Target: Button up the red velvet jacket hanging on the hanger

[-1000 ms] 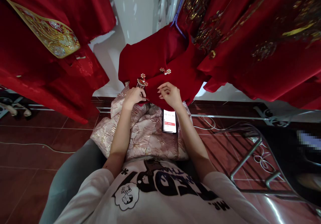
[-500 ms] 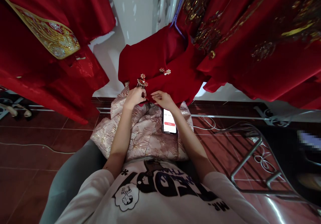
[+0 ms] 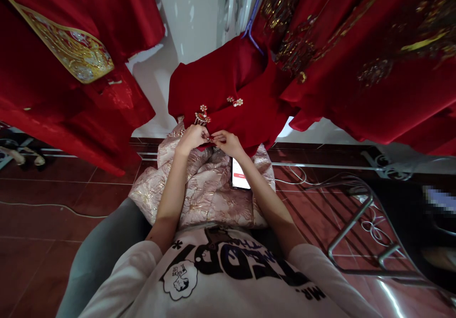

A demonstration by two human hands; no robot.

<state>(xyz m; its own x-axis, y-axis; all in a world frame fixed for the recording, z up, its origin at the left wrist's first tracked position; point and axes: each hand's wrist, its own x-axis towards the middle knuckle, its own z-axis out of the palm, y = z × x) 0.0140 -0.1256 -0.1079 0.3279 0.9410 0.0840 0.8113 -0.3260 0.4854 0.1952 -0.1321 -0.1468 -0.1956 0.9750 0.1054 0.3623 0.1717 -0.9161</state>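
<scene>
1. Two hands of mine at work: my left hand and my right hand; their fingertips meet at the hem of one red jacket
2. Three jewelled clasps on that jacket: a tasselled clasp, a pearl clasp, and a small clasp pinched between my fingers
3. One pink brocade cloth on my lap
4. One phone lying on it

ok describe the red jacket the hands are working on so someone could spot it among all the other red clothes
Between the big red garments hanging left and right, against the white wall, one smaller red jacket hangs on a blue hanger. The left hand and right hand meet at its lower edge. Unlike its gold-embroidered neighbours, it is plain, with small pearl flower clasps.
</scene>
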